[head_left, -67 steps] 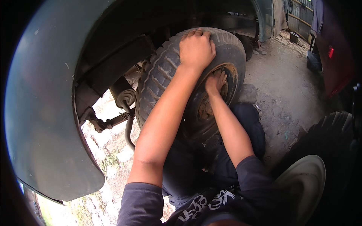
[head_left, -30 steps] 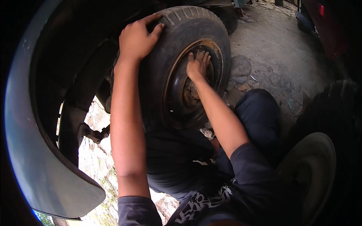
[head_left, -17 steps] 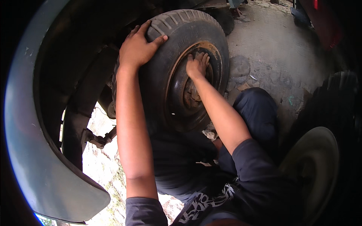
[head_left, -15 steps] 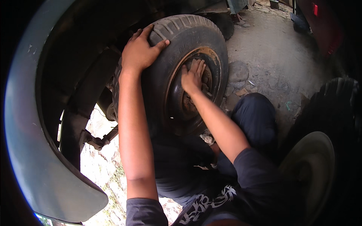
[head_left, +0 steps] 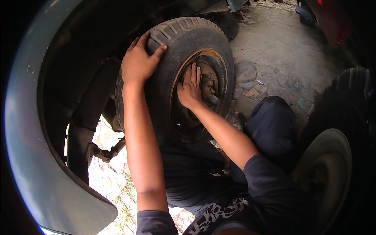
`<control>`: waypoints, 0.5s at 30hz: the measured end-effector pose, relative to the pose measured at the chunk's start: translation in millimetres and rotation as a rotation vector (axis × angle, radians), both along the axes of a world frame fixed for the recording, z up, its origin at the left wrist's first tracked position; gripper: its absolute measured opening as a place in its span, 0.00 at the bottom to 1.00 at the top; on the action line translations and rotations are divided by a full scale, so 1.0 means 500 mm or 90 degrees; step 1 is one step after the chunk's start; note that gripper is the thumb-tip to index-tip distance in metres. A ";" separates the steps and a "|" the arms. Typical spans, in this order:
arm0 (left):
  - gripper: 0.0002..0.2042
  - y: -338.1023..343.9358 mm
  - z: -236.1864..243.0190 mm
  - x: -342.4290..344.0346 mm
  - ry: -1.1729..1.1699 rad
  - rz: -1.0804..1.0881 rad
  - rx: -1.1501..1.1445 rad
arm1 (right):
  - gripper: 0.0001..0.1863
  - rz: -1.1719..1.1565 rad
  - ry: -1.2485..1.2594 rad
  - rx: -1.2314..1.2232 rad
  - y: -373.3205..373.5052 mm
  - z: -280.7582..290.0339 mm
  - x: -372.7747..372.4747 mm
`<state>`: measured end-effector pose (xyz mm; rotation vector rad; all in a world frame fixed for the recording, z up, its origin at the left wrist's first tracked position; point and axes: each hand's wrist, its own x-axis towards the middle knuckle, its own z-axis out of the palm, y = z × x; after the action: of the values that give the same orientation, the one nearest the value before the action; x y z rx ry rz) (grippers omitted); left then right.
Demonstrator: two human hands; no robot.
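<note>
Tyre (head_left: 172, 51) w/ rusty rim (head_left: 196, 121) is sitting upper-centre of frame, under the grey fender (head_left: 27, 156). Left hand (head_left: 138, 64) is gripping the tread at top, fingers spread. Right hand (head_left: 190, 88) is lying flat, open, against the hub (head_left: 208, 88) w/ its studs. Spare wheel (head_left: 325, 172) is lying lower right.

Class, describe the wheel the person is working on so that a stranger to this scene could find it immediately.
Start at the big grey-blue fender curving down the picture's left side. Under its arch sits the wheel, with the left hand gripping its tread and the right hand on its hub. Its rusty brown rim sets it apart from the loose wheel with a pale rim at the lower right.
</note>
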<state>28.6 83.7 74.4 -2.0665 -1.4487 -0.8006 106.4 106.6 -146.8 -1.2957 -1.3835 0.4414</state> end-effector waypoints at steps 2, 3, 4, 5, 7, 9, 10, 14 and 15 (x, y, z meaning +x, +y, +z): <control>0.38 0.001 -0.002 0.002 0.000 -0.011 0.016 | 0.45 -0.008 0.003 -0.044 0.046 0.012 0.042; 0.38 -0.003 0.004 0.009 -0.004 -0.007 0.002 | 0.44 -0.035 0.035 -0.045 0.066 0.009 0.062; 0.37 -0.009 0.010 0.016 -0.008 -0.004 -0.012 | 0.45 -0.041 0.031 -0.059 0.080 0.005 0.073; 0.37 -0.013 0.006 0.018 -0.016 0.004 -0.030 | 0.45 -0.058 0.018 -0.041 0.077 0.002 0.065; 0.37 -0.012 0.001 0.010 -0.021 0.016 -0.038 | 0.47 -0.073 0.006 -0.004 0.044 -0.006 0.035; 0.36 -0.013 0.002 0.005 -0.015 0.011 -0.025 | 0.47 -0.071 0.023 0.035 0.003 -0.022 0.002; 0.36 -0.011 0.000 0.010 -0.015 0.003 -0.009 | 0.48 -0.074 0.028 0.050 -0.003 -0.029 -0.002; 0.36 -0.015 -0.008 0.005 0.001 -0.005 0.010 | 0.44 -0.075 0.022 0.001 0.070 -0.019 0.048; 0.36 -0.020 -0.003 0.012 0.000 -0.002 -0.004 | 0.43 -0.075 0.103 -0.029 0.089 -0.011 0.073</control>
<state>34.7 73.8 73.0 -2.0735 -1.4500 -0.7992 142.7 151.1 -152.2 -1.3415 -1.1622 0.4882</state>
